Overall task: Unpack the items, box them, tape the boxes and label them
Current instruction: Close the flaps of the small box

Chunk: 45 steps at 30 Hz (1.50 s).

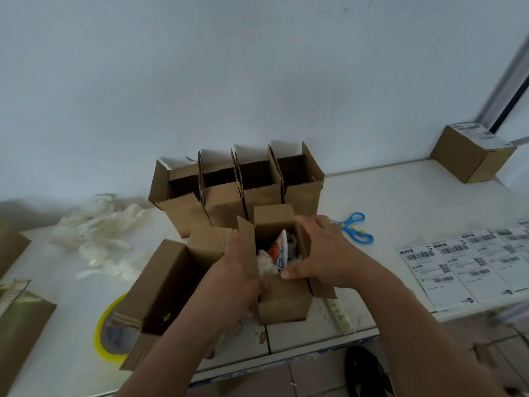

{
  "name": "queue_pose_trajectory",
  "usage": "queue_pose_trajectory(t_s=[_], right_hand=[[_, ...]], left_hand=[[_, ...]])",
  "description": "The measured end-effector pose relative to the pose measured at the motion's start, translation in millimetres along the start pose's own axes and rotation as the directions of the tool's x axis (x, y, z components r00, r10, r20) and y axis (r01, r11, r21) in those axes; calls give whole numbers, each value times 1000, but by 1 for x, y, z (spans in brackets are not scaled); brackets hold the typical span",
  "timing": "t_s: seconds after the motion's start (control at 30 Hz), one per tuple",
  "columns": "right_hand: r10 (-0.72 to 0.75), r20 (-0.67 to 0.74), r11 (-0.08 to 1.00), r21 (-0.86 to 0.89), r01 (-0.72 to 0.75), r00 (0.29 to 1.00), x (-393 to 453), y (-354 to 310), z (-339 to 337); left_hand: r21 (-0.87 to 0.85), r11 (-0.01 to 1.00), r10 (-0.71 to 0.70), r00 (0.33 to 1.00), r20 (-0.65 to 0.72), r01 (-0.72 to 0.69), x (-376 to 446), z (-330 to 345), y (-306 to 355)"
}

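A plain pale wall (229, 67) fills the upper half of the view, dimly and evenly lit. At the far right a grey frame with a dark strip (512, 90) slants down to the white table (400, 196). Reddish-brown floor tiles (315, 376) show below the table's near edge.

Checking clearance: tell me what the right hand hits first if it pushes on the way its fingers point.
Probably the packaged item inside the open box; the right hand reaches leftward over its rim. Depth is unclear.

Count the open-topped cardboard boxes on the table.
6: four in a row by the wall, one between the hands, one larger, left of it.
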State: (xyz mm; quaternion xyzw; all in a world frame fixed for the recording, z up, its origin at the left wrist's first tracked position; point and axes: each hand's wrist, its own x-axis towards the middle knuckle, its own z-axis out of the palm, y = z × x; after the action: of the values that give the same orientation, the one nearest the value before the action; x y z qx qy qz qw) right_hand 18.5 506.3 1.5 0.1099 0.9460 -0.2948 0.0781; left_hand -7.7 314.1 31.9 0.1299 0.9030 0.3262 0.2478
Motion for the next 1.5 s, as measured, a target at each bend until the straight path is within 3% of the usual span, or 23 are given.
queue_pose_trajectory(t_s=[0.2,0.53,0.73,0.97,1.07,1.33,1.5], right_hand=[[-24,97,993,118,12,995,15,-2,1],[-52,45,920,391,30,998,8,-5,1],[-45,-7,915,402,44,999,-4,-9,-6],[-30,-42,972,231,39,999,-4,-2,3],[-13,-23,968,248,18,1000,-4,0,5],[16,9,944,331,-18,1000,-2,-1,12],[12,16,918,397,-17,1000,-5,-3,11]], left_hand=[[-30,999,-41,999,26,41,-2,-2,-4],[-76,997,3,1000,22,-1,12,-5,-19],[-87,995,43,998,36,-40,10,-8,-13],[-172,983,74,997,21,-69,12,-4,-7],[-335,936,114,993,10,-104,13,0,-10],[-558,830,20,1000,-14,-25,17,18,-6],[-490,868,41,993,-106,-88,21,41,-9]])
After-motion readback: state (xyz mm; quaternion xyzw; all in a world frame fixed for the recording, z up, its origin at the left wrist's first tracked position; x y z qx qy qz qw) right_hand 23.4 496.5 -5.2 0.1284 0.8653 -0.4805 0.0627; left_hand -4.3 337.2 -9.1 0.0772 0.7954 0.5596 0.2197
